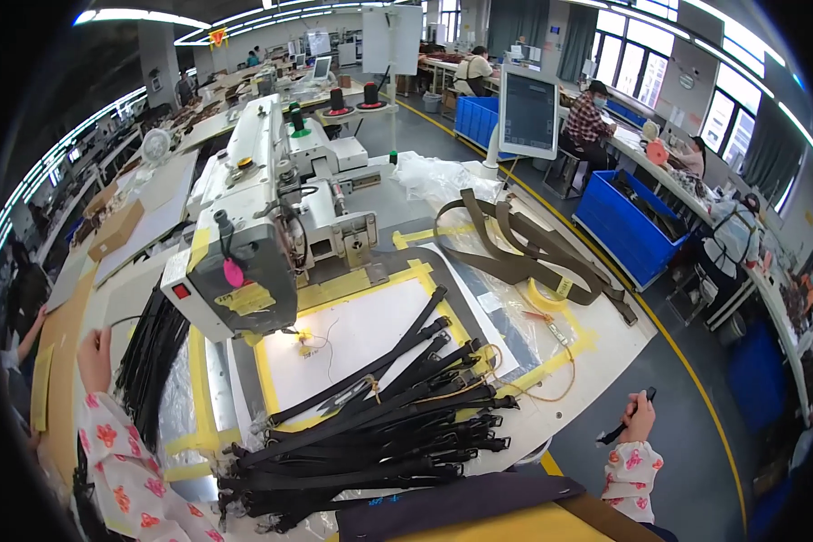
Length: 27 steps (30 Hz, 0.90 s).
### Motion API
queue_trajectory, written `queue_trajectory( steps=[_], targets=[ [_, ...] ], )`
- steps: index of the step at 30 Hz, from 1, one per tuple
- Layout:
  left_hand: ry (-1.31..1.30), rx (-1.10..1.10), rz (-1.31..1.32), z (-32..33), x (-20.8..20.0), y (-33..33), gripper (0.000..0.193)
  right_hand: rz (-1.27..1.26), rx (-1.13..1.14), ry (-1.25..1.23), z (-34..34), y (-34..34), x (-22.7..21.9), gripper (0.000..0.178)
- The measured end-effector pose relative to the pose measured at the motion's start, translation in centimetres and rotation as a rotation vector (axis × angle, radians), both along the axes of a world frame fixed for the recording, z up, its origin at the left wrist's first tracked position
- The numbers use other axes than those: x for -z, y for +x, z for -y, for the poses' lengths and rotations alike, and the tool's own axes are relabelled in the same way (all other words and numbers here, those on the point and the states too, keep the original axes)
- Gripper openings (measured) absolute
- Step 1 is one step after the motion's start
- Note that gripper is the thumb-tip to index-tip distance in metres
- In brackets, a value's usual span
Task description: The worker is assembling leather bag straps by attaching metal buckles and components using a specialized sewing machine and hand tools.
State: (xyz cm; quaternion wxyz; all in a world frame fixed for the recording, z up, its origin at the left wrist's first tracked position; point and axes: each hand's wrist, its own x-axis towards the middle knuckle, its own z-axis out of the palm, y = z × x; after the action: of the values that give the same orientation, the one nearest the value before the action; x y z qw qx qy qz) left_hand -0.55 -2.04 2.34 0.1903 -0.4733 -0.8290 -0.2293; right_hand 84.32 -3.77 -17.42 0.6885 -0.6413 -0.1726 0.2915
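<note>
**Black strap gripped in my right hand, well right of the sewing machine**

Nearest me, on my side of the sewing machine (244,194), spreads a dark cloth (452,510). To the machine's right, past the table's edge, my right hand (640,418) is closed round a short black strap (612,435), one end poking out above my fist and the other below. To the machine's left I hold up my left hand (95,359), fingers curled; a thin dark strip (125,320) shows beside them, but I cannot tell whether I am gripping it. Between that hand and the machine lies a bundle of long black straps (149,352).

Directly before the machine, buckled straps (370,443) are heaped on the table (601,361), with thread snips (343,395) among the upper ones. Behind them, beneath the machine's head, is a white sheet (289,379) edged in yellow tape.

Right of the machine, an olive webbing strap (551,262) lies in loops. Beyond it stand a monitor (528,113) and, farther right, a blue bin (628,217); past these, a co-worker in a checked shirt (587,122) sits at a bench.
</note>
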Motion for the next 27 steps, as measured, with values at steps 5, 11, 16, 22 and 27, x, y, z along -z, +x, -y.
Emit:
queue_trajectory(
  steps=[5,11,16,22,27],
  targets=[
    [0.259,0.406,0.028,-3.5,-6.3,-1.3,0.030,0.212,0.002,0.071,-0.5,-1.3,-3.4,0.029],
    [0.077,0.497,-0.010,-8.2,-16.9,6.3,0.020,0.680,-0.093,0.019,-0.4,-2.7,-5.8,0.024],
    [0.077,0.311,-0.401,-7.4,-18.4,14.1,0.016,0.856,-0.125,-0.023,1.1,-4.3,-7.0,0.026],
    [-0.017,0.209,-0.452,-3.7,-11.2,8.6,0.018,0.976,-0.204,0.122,0.5,-4.3,-12.2,0.031],
    [-0.106,0.135,-0.260,-0.5,2.7,-0.1,0.025,0.983,-0.590,0.368,-3.4,-9.4,-16.2,0.036]
  ],
)
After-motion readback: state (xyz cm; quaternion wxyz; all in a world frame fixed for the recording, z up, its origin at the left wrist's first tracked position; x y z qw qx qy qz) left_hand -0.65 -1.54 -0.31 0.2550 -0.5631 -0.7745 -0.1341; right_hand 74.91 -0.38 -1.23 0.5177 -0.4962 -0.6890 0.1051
